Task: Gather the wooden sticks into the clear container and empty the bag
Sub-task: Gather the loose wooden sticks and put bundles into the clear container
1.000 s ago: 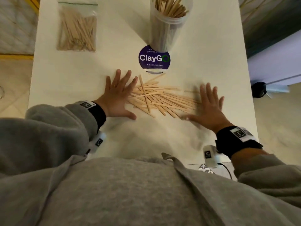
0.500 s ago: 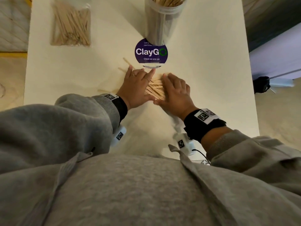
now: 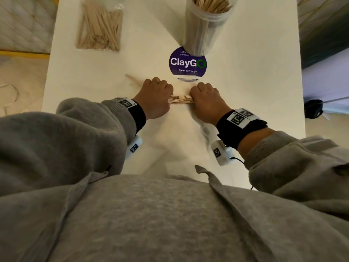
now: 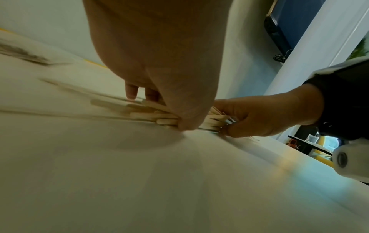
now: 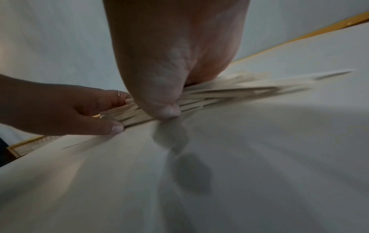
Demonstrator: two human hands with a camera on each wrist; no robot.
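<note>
Both hands — left hand (image 3: 154, 98), right hand (image 3: 206, 102) — pinch the wooden sticks (image 3: 179, 100) in curled fingers; next, lift the bundle into the clear container (image 3: 205, 25).

Pale tan wooden sticks (image 3: 180, 100); clear container (image 3: 204, 27); transparent bag (image 3: 100, 25); white table (image 3: 245, 76); purple round sticker (image 3: 187, 62) with white lettering, green ring; grey sleeves (image 3: 75, 129); black wristbands (image 3: 240, 127) with black-and-white square markers.

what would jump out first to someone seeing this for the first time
Both hands, the left hand and right hand, grip one bundle of wooden sticks mid-table. Behind them stands the clear container, already holding sticks, by a purple ClayGo sticker. A bag of sticks lies at the far left.
</note>
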